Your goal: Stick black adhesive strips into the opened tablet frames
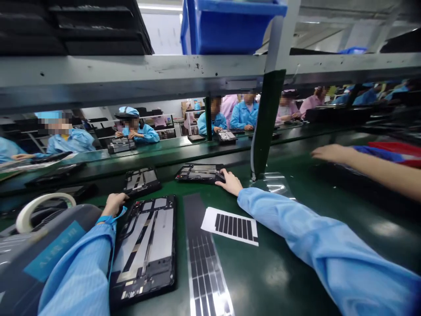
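My left hand [115,204] grips the far left corner of an open tablet chassis [146,245] that lies flat on the green bench in front of me. My right hand [230,181] reaches forward, its fingers closed over the right end of a second chassis [199,173] on the conveyor belt. A third chassis [142,180] lies on the belt to the left of that one. Both of my arms wear light blue sleeves.
A white sheet of black strips [232,226] and a long liner strip [204,259] lie right of the near chassis. A tape roll [39,208] tops a grey machine at left. Another person's bare arm [368,169] reaches in from the right. A post [265,131] holds up the shelf.
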{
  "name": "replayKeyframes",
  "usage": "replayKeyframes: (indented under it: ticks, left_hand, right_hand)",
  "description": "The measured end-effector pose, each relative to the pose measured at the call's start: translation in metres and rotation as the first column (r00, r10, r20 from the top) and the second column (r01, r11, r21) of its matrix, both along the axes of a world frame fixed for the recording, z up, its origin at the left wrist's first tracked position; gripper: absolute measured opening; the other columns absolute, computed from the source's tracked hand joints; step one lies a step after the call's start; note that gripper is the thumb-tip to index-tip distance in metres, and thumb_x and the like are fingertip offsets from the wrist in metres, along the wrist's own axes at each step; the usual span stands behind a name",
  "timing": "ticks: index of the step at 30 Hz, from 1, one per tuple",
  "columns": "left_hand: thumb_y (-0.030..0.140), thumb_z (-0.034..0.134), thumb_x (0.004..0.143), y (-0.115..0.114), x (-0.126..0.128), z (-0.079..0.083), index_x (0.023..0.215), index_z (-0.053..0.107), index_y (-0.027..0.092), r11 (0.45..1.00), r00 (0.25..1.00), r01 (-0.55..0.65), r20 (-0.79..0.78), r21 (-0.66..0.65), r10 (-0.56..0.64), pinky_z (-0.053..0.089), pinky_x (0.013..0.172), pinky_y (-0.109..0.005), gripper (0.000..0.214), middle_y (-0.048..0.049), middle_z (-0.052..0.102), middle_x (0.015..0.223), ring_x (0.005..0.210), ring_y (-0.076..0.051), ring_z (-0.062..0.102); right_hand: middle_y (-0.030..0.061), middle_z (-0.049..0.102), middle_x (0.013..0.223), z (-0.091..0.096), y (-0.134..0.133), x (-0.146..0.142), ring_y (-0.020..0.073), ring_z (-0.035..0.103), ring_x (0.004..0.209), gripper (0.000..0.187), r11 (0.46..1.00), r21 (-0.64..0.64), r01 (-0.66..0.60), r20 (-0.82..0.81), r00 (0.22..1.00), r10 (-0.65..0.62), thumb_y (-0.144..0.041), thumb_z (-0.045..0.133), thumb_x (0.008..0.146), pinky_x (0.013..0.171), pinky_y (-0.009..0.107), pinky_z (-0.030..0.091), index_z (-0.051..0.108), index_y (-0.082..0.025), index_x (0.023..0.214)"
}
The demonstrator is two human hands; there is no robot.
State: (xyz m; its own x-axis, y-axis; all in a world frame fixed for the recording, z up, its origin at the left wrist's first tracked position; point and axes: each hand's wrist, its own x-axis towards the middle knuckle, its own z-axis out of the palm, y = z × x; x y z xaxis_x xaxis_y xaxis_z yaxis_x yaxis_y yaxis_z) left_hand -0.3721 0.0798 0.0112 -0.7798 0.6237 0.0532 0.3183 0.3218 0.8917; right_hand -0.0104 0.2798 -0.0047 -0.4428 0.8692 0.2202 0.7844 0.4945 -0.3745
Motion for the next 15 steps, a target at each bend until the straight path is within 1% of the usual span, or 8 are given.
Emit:
replayKeyframes:
  ticks: [2, 4, 7, 9, 11, 13, 15]
  left_hand:
    - [0.031, 0.050, 0.085, 0.000, -0.001, 0.001, 0.108, 0.052, 0.012, 0.994, 0.985, -0.109, 0.131, -0.026, 0.112, 0.048, 0.076, -0.037, 0.030, -0.0057, 0.054, 0.106, 0.091, -0.021, 0.055]
    - [0.029, 0.049, 0.086, 0.004, 0.000, 0.004, 0.108, 0.051, 0.012, 0.987, 0.954, -0.154, 0.253, -0.039, 0.159, 0.049, 0.072, -0.034, 0.028, -0.0066, 0.055, 0.104, 0.086, -0.017, 0.057]
    - [0.027, 0.049, 0.086, 0.016, 0.006, 0.010, 0.105, 0.052, 0.012, 0.991, 0.912, -0.132, 0.389, -0.013, 0.126, 0.050, 0.065, -0.029, 0.025, -0.0058, 0.056, 0.096, 0.077, -0.013, 0.057]
    - [0.027, 0.050, 0.086, 0.024, 0.013, 0.015, 0.098, 0.053, 0.011, 0.994, 0.891, -0.105, 0.447, 0.041, 0.076, 0.049, 0.059, -0.025, 0.021, -0.0035, 0.057, 0.088, 0.069, -0.010, 0.056]
    - [0.024, 0.051, 0.085, 0.030, 0.021, 0.020, 0.088, 0.054, 0.009, 0.989, 0.875, -0.099, 0.482, 0.113, 0.033, 0.048, 0.053, -0.021, 0.015, -0.0010, 0.056, 0.076, 0.060, -0.008, 0.054]
    - [0.019, 0.050, 0.084, 0.031, 0.029, 0.028, 0.077, 0.051, 0.009, 0.976, 0.865, -0.106, 0.501, 0.191, -0.005, 0.049, 0.052, -0.022, 0.012, 0.0006, 0.054, 0.065, 0.056, -0.009, 0.054]
    - [0.014, 0.047, 0.082, 0.029, 0.035, 0.038, 0.071, 0.047, 0.011, 0.955, 0.866, -0.123, 0.498, 0.269, -0.028, 0.052, 0.054, -0.024, 0.012, 0.0009, 0.053, 0.059, 0.055, -0.011, 0.056]
  right_hand:
    - [0.0179, 0.045, 0.109, -0.002, 0.015, -0.018, 0.0288, 0.055, 0.094, 0.046, 0.998, 0.011, 0.064, -0.042, 0.997, -0.063, -0.038, 0.049, 0.082, 0.075, 0.036, 0.040, 0.034, -0.015, 0.118]
    - [0.0205, 0.043, 0.111, -0.005, 0.024, -0.029, 0.0294, 0.055, 0.094, 0.044, 0.994, 0.004, 0.113, -0.094, 0.989, -0.113, -0.032, 0.048, 0.082, 0.075, 0.037, 0.040, 0.033, -0.011, 0.118]
    - [0.0173, 0.046, 0.109, -0.011, 0.029, -0.034, 0.0259, 0.054, 0.094, 0.033, 0.993, 0.000, 0.115, -0.174, 0.978, -0.113, -0.027, 0.044, 0.082, 0.076, 0.034, 0.040, 0.038, -0.011, 0.111]
    - [0.0143, 0.049, 0.106, -0.013, 0.028, -0.033, 0.0231, 0.053, 0.094, 0.025, 0.996, 0.010, 0.088, -0.220, 0.972, -0.083, -0.023, 0.043, 0.082, 0.078, 0.031, 0.040, 0.043, -0.013, 0.105]
    - [0.0129, 0.051, 0.105, -0.014, 0.025, -0.031, 0.0216, 0.052, 0.095, 0.020, 0.998, 0.018, 0.065, -0.259, 0.964, -0.058, -0.021, 0.042, 0.081, 0.080, 0.030, 0.039, 0.047, -0.014, 0.099]
    - [0.0124, 0.053, 0.103, -0.013, 0.021, -0.029, 0.0208, 0.051, 0.095, 0.016, 0.999, 0.017, 0.048, -0.301, 0.953, -0.041, -0.019, 0.042, 0.080, 0.080, 0.029, 0.039, 0.050, -0.014, 0.093]
    - [0.0113, 0.056, 0.099, -0.008, 0.017, -0.029, 0.0193, 0.051, 0.093, 0.014, 1.000, 0.002, 0.024, -0.352, 0.936, -0.022, -0.018, 0.043, 0.078, 0.080, 0.028, 0.038, 0.052, -0.013, 0.087]
